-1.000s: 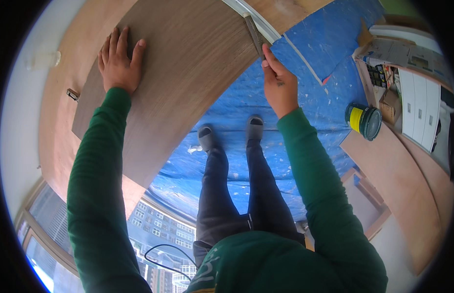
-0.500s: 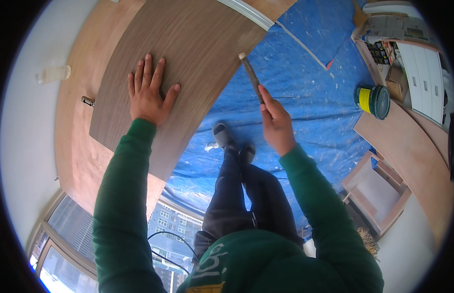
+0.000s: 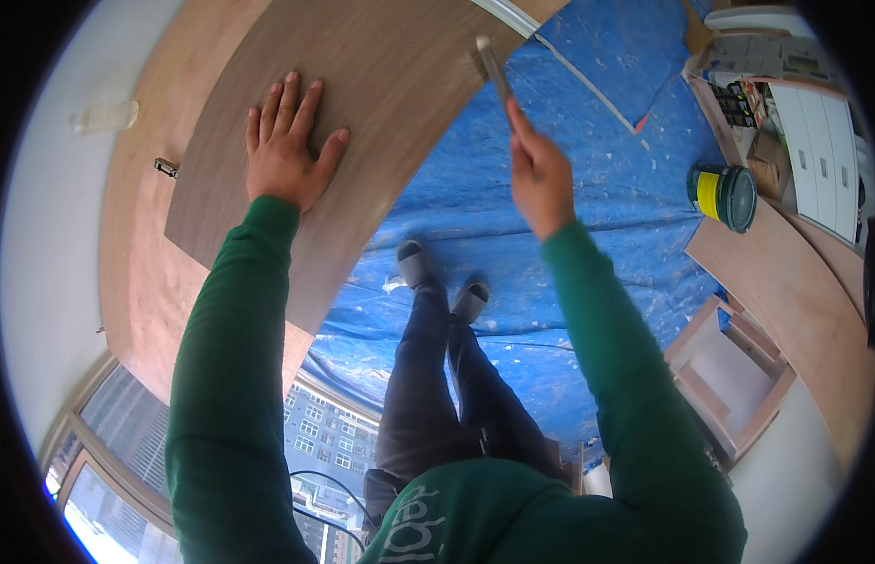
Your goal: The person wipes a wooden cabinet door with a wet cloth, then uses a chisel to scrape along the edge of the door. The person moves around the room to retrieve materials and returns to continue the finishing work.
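Note:
My left hand [image 3: 289, 150] lies flat on a brown wood-grain panel [image 3: 386, 103], its fingers spread. The panel rests on a larger pale wood board [image 3: 136, 226]. In my right hand [image 3: 543, 183] is a narrow grey-brown stick [image 3: 495, 71] with a pale end, blurred by motion. Its far end reaches over the panel's right edge; whether it touches the panel, I cannot tell. My right fingers are wrapped round its near end.
A blue sheet [image 3: 588, 197] covers the floor, where my feet stand. At the right are a dark bucket [image 3: 736, 199] with a yellow label, a curved wood board [image 3: 785, 301], and a wooden frame [image 3: 729, 376]. A clear cylinder [image 3: 110, 117] and a metal hinge [image 3: 166, 168] lie at the left.
My right hand and the stick have moved farther up, bringing its pale end over the panel's edge. My left hand stays flat on the panel. My feet have shifted on the sheet.

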